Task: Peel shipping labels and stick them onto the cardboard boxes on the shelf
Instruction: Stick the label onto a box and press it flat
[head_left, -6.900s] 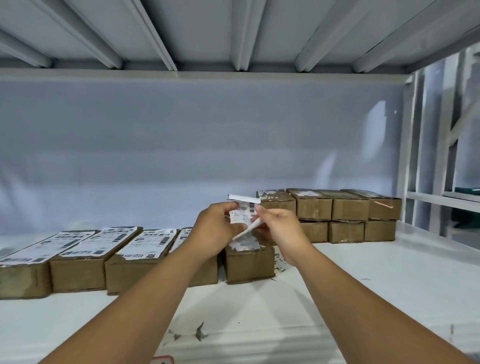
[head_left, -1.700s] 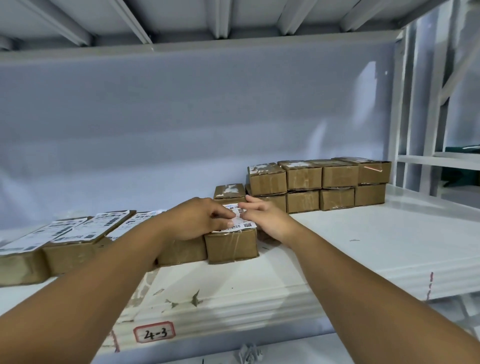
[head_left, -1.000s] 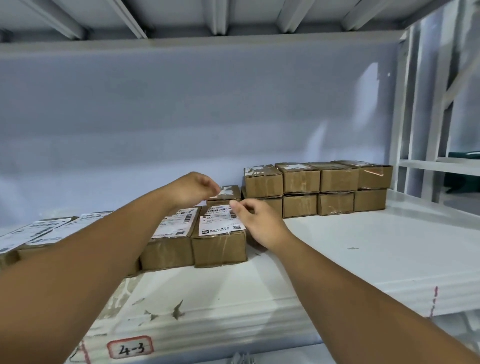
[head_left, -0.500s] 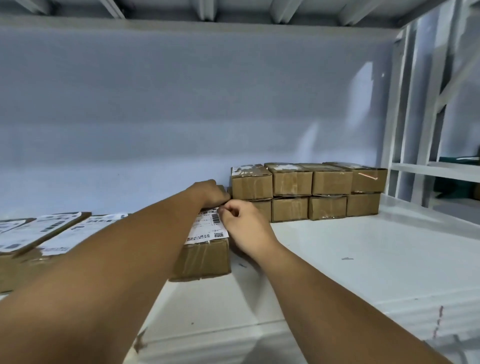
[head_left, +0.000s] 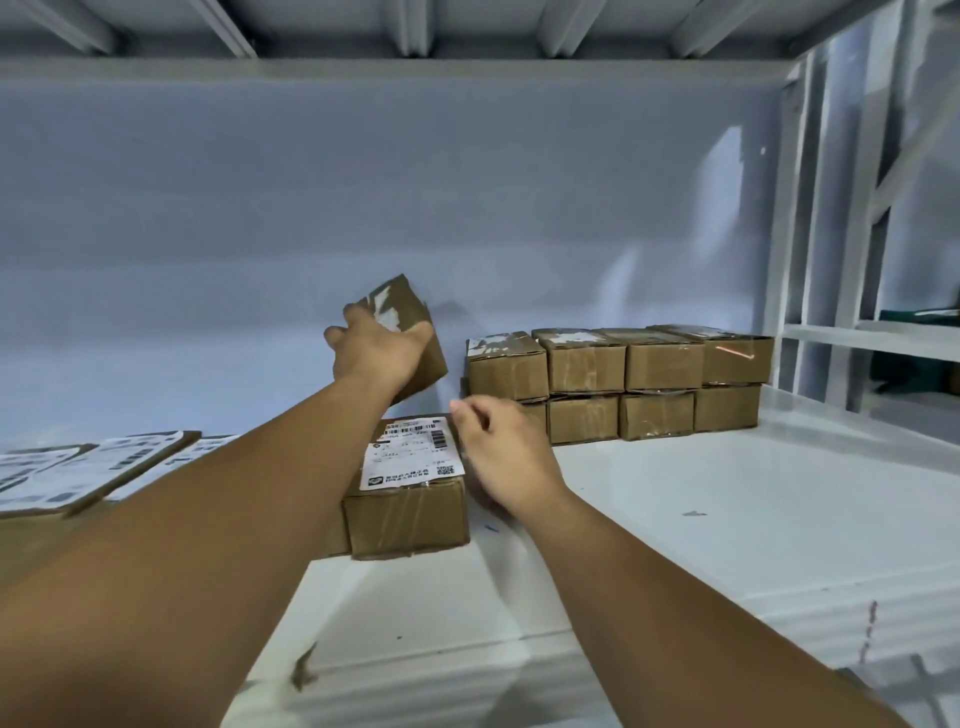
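Left hand (head_left: 376, 345) around a tilted box (head_left: 408, 296) (right hand (head_left: 506, 452) loose)

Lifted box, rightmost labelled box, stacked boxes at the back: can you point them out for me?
lifted box (head_left: 404, 297), head view, on its tilted brown top face.
rightmost labelled box (head_left: 405, 514), head view, on its taped front face.
stacked boxes (head_left: 662, 361), head view, on an upper-row box's front face.
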